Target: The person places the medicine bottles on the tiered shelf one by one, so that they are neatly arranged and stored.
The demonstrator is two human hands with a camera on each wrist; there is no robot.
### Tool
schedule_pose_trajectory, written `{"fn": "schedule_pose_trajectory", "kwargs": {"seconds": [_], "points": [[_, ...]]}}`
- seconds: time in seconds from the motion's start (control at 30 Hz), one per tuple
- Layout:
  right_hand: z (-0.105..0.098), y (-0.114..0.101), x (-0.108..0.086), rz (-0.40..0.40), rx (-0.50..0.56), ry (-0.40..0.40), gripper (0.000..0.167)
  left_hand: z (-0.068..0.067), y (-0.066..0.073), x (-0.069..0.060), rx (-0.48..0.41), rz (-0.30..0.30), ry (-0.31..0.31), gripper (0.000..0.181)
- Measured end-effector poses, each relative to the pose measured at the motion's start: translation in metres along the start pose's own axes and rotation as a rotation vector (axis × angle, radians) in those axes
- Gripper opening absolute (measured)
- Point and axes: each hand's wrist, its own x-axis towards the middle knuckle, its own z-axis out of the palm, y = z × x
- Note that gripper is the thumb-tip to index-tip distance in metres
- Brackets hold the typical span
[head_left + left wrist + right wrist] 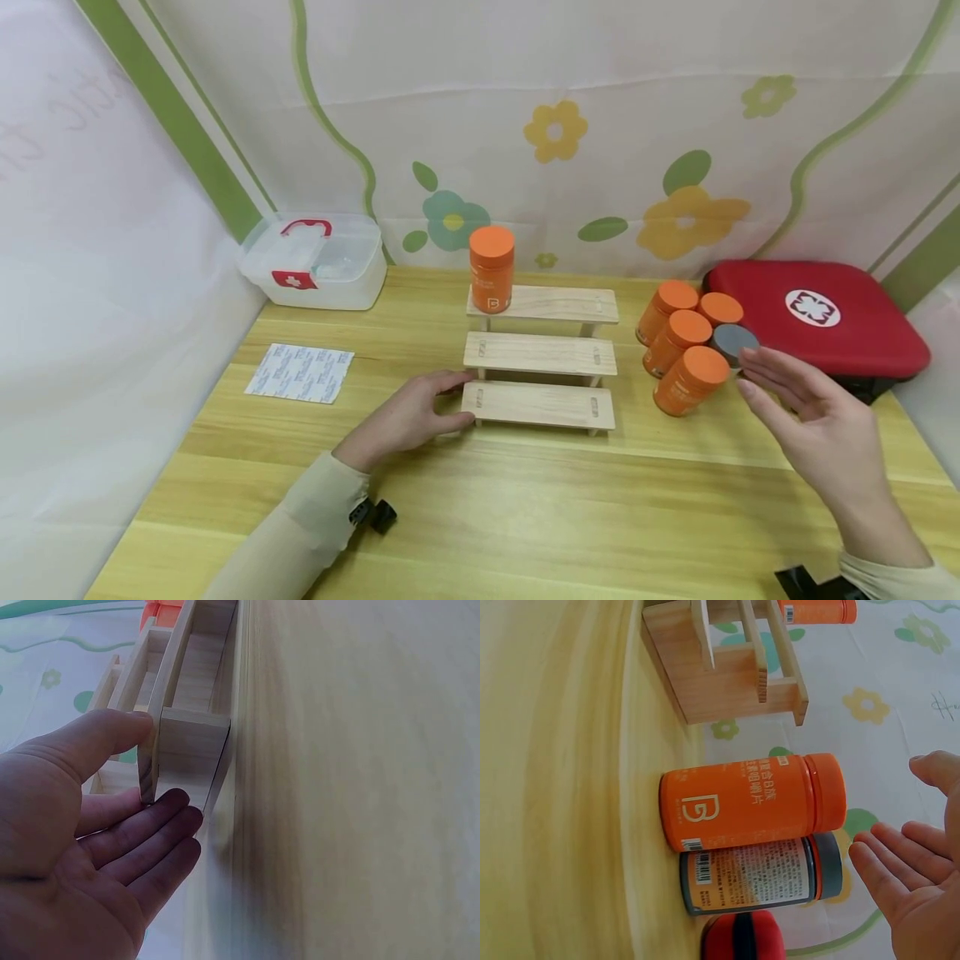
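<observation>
A three-step wooden display rack (542, 355) stands in the middle of the table. My left hand (405, 417) holds the left end of its lowest step, thumb at the front corner and forefinger behind. An orange bottle (492, 271) stands upright on the top step, at the left. Right of the rack, several orange-capped bottles (690, 382) and one grey-capped bottle (734, 342) cluster together. Beside the grey cap hovers my right hand (817, 425), fingers extended and holding nothing. In the right wrist view that hand (922, 877) is apart from the grey-capped bottle (754, 876).
A red zipped case (817, 317) with a white emblem lies at the back right, close behind the bottles. At the back left is a translucent box (352, 279) with a red handle. A white printed blister pack (300, 372) lies left of the rack.
</observation>
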Motion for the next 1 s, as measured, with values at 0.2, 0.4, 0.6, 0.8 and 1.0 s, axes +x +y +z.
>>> {"fn": "schedule_pose_trajectory", "kwargs": {"seconds": [0.2, 0.4, 0.6, 0.8, 1.0], "points": [[0.002, 0.010, -0.002, 0.066, -0.063, -0.008, 0.056, 0.000, -0.001, 0.000, 0.010, 0.000, 0.001, 0.065], [0.004, 0.021, -0.003, 0.114, -0.077, -0.043, 0.056, 0.000, -0.001, 0.001, -0.003, -0.002, -0.003, 0.066], [0.007, 0.027, -0.002, 0.141, -0.084, -0.069, 0.055, 0.000, -0.001, 0.001, -0.007, -0.004, -0.008, 0.066], [0.011, 0.029, 0.000, 0.155, -0.140, -0.096, 0.057, 0.000, 0.000, 0.001, -0.004, -0.006, -0.009, 0.065], [0.014, 0.031, 0.000, 0.190, -0.166, -0.131, 0.061, -0.001, 0.000, 0.001, 0.006, -0.003, -0.006, 0.065]]}}
